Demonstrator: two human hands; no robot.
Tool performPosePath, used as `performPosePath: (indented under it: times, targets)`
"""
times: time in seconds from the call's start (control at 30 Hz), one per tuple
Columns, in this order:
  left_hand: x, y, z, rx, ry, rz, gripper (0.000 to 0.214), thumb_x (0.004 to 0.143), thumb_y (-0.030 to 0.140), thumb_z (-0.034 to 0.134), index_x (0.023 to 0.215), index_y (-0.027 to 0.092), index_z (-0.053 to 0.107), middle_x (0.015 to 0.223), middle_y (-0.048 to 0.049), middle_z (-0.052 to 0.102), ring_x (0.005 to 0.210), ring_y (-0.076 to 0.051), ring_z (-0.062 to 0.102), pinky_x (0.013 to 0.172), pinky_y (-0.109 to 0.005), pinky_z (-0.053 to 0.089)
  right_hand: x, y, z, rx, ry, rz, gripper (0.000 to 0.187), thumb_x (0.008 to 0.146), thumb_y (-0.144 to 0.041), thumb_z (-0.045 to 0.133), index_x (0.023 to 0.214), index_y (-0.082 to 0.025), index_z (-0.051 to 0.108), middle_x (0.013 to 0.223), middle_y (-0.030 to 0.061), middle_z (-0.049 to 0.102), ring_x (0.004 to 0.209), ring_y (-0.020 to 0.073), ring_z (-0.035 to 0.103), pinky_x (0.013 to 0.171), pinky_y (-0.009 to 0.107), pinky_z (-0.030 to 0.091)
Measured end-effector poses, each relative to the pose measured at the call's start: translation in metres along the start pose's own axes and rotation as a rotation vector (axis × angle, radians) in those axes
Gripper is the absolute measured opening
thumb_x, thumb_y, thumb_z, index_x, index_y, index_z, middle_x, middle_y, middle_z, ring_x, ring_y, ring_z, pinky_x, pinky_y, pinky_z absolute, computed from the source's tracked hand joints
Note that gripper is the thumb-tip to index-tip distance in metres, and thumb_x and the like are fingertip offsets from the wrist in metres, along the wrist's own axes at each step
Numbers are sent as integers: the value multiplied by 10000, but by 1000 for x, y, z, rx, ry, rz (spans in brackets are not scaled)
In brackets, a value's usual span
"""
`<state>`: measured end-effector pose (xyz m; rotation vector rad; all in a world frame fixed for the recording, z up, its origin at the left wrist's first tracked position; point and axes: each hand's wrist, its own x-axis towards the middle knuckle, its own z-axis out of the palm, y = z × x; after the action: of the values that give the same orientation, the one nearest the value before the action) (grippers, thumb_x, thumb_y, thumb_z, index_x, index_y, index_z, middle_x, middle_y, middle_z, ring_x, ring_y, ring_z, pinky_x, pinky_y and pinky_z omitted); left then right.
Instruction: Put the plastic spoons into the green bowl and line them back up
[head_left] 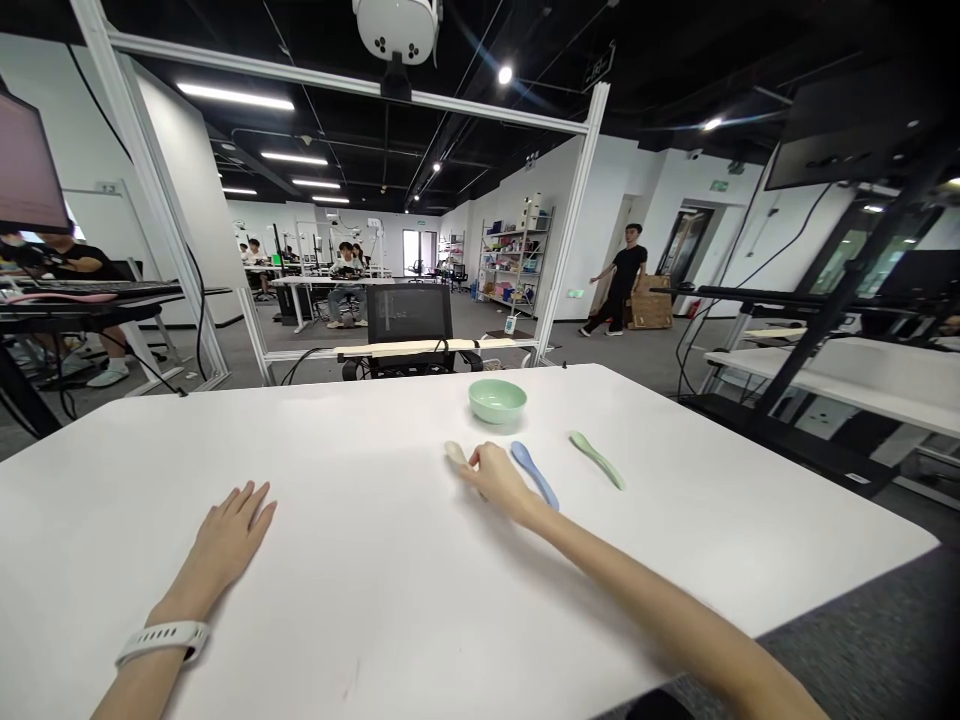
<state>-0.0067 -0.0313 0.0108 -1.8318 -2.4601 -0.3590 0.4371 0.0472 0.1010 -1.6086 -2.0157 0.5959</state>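
Observation:
My left hand lies flat on the left part of the white table, its fingers stretched out and nothing in it. Over the middle of the table, my right hand has its fingers pinched on the handle of a beige spoon. The spoon's bowl end points away from me, and most of its handle is hidden by the hand. Just right of that hand is a blue spoon, and farther right a light green spoon. A green bowl stands upright beyond the spoons.
An aluminium frame rises behind the table's far edge. Past it is a black office chair. A person in black is at the back right. Black stands with a screen flank the right side.

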Motion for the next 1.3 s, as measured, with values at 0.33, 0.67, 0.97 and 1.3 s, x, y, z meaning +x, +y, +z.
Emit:
performPosePath:
  times: [0.33,0.67,0.97,1.3]
  targets:
    - [0,0,-4,11,0,15,796,1007,495,204,1608,66,503,1714,-199,463,1607,-383,408,1301,-568,340,-18,-17,34,-131,10,7,81,978,-157,634,969,-112,701,1131,179,723,926,215,697,763,274,467]
    - [2,-3,2,-2,17,2,781,1014,499,217,1609,84,508,1710,-192,470,1605,-375,415,1297,-575,350,-5,17,-8,-366,165,131,350,1090,-371,571,1206,-74,716,1298,240,685,1094,292,730,889,314,508]
    - [5,-4,4,28,6,2,801,986,479,239,1608,44,494,1708,-207,466,1609,-391,404,1298,-561,352,0,99,-40,-540,161,324,288,1112,-243,488,1281,-68,640,1221,269,739,1157,324,746,893,336,530]
    - [2,-1,-2,27,12,23,803,1027,476,159,1595,28,507,1700,-231,467,1600,-401,417,1295,-577,350,3,169,-106,-435,322,635,312,1003,-317,689,1239,-114,712,1150,243,782,1129,354,764,853,362,552]
